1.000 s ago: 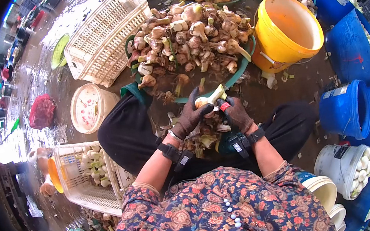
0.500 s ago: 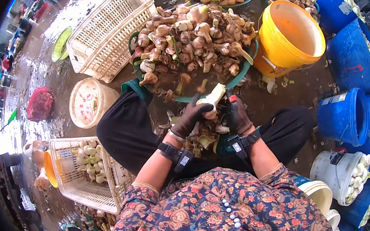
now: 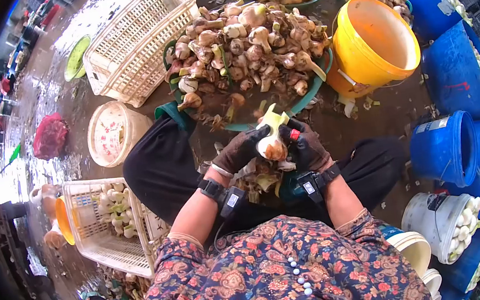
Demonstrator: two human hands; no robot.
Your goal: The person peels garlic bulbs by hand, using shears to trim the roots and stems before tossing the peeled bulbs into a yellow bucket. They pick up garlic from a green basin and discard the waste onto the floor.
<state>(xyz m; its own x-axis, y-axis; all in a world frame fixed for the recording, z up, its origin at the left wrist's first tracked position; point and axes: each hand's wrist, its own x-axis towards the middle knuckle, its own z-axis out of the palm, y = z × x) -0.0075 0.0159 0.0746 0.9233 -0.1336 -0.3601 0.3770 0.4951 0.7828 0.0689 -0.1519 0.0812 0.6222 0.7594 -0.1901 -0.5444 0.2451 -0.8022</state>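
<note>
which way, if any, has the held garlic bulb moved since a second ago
Yes: judged against the green basin, the garlic bulb has shifted away from the near rim, lower in the view.

1. Dark gloves on left hand and right hand; red band on the right.
2. Black wrist straps with small boxes.
3. Navy floral-paisley top, pale beads.
4. Black trousers.
</note>
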